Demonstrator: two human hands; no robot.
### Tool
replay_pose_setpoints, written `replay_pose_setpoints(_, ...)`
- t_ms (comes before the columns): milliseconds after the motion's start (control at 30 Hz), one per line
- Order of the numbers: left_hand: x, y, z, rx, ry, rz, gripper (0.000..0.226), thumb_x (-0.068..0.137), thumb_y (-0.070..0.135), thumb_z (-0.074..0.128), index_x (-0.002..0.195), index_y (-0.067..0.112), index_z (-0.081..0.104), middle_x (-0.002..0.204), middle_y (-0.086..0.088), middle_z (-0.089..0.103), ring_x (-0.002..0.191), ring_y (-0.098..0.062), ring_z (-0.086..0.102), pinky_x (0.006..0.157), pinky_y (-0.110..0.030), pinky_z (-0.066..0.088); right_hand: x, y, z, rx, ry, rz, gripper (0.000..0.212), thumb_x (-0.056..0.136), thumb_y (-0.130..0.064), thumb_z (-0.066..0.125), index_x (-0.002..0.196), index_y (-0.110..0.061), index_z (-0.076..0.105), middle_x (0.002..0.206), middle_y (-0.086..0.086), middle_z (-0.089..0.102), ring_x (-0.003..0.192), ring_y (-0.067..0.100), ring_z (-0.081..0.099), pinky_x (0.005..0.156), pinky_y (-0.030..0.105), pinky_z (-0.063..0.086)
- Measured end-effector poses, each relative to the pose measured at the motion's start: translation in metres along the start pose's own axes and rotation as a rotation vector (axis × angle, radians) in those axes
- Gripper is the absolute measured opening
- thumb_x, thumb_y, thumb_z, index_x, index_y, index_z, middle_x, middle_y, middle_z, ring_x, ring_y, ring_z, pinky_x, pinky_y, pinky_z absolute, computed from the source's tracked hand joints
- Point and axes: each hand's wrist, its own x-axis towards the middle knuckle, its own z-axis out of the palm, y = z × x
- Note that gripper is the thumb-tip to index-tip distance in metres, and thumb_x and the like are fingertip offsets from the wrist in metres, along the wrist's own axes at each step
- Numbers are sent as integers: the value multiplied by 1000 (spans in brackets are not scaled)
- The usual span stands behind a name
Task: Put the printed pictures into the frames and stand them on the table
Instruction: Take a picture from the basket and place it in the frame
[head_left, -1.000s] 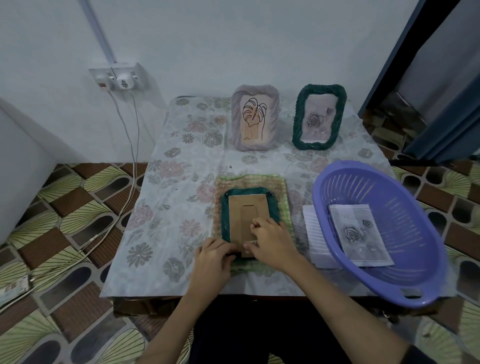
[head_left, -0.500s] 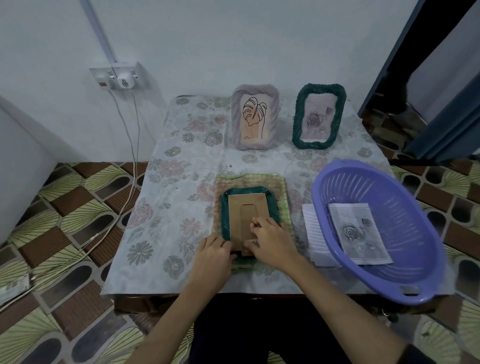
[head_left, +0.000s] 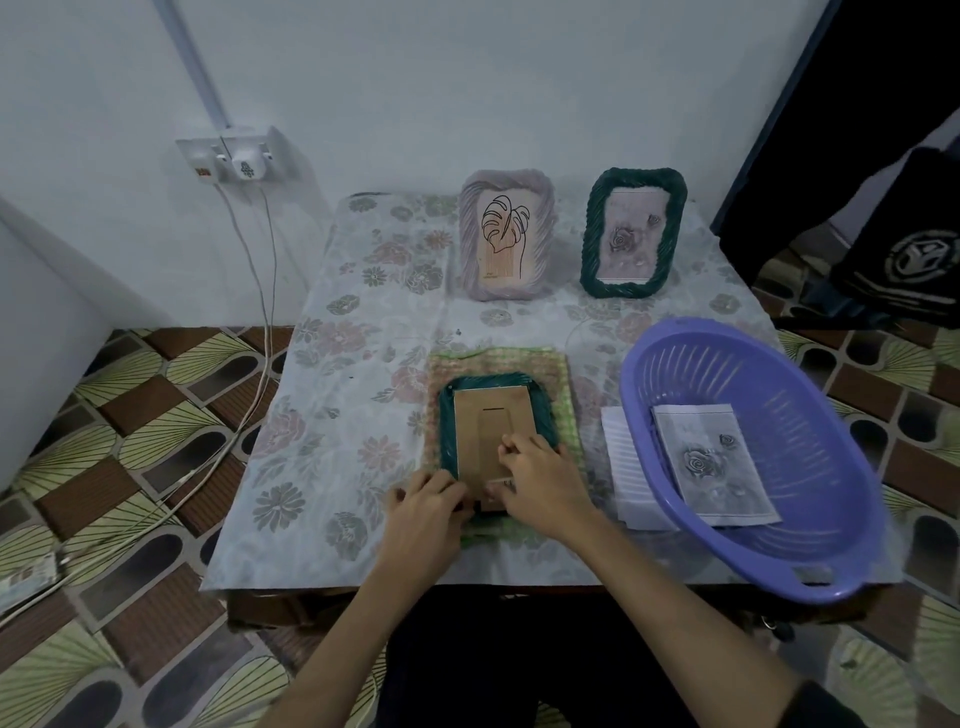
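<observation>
A green woven frame (head_left: 445, 415) lies face down on a green cloth (head_left: 550, 364), its brown cardboard back (head_left: 488, 421) facing up. My left hand (head_left: 428, 512) grips the frame's near left corner. My right hand (head_left: 540, 480) presses curled fingers on the near right part of the cardboard back. Two frames stand upright at the far side of the table: a pale lilac frame (head_left: 506, 241) with a leaf drawing and a green frame (head_left: 631, 234) with a rose print. A loose rose print (head_left: 714, 465) lies in the purple basket (head_left: 841, 467).
The purple basket sits at the table's right edge and overhangs it. White sheets (head_left: 621, 457) lie partly under it. The table (head_left: 337, 395) has a floral cover. Wall sockets (head_left: 234, 156) with hanging cables are at the left. Dark cloth (head_left: 904, 239) hangs at the right.
Both hands stay on the frame's near end with only small finger shifts. The view has drifted slightly.
</observation>
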Motion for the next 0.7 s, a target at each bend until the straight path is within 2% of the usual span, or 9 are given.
replay_pose_setpoints(100, 3, -2, -4, -133, -7, -89, 16, 70, 18, 78, 79, 19, 65, 80, 6, 66, 81, -21, 60, 69, -30, 28, 0, 0, -1, -8, -6, -6, 55, 93, -43, 46, 134, -8, 44, 143, 1, 35, 130, 21, 33, 108, 46, 24)
replay_pose_setpoints(267, 5, 3, -10, 18, -11, -29, 27, 46, 22, 91, 61, 26, 69, 60, 11, 61, 61, -15, 61, 67, -32, 42, -3, 1, 6, -55, 59, -30, 57, 92, -44, 46, 139, -12, 37, 146, 0, 32, 132, 19, 32, 108, 46, 25)
replay_pose_setpoints(400, 8, 2, -10, 181, 3, 52, 26, 46, 29, 91, 55, 28, 67, 54, 12, 59, 64, -15, 61, 72, -33, 26, -4, 4, 10, -48, 72, -65, 60, 91, -43, 49, 145, -29, 27, 147, 1, 28, 134, 20, 27, 104, 46, 27)
replay_pose_setpoints(533, 10, 5, -11, 309, 22, 110, 29, 50, 28, 89, 51, 28, 60, 54, 12, 57, 71, -14, 60, 77, -37, 27, -3, 10, 5, -78, -18, -84, 75, 84, -64, 48, 147, -32, 25, 152, 1, 21, 138, 20, 22, 107, 47, 24)
replay_pose_setpoints(600, 9, 5, -12, 274, 40, 95, 28, 50, 28, 89, 51, 29, 61, 56, 13, 57, 76, -13, 57, 78, -38, 27, -4, 10, 3, -76, -15, -91, 76, 82, -64, 50, 146, -30, 27, 152, 1, 22, 137, 21, 23, 108, 46, 24)
replay_pose_setpoints(700, 6, 2, -11, 165, 54, 43, 25, 47, 26, 91, 51, 30, 66, 56, 14, 59, 73, -10, 56, 73, -33, 24, -6, 8, 7, -36, 57, -117, 65, 86, -57, 49, 143, -29, 34, 152, 3, 27, 136, 21, 26, 107, 41, 26)
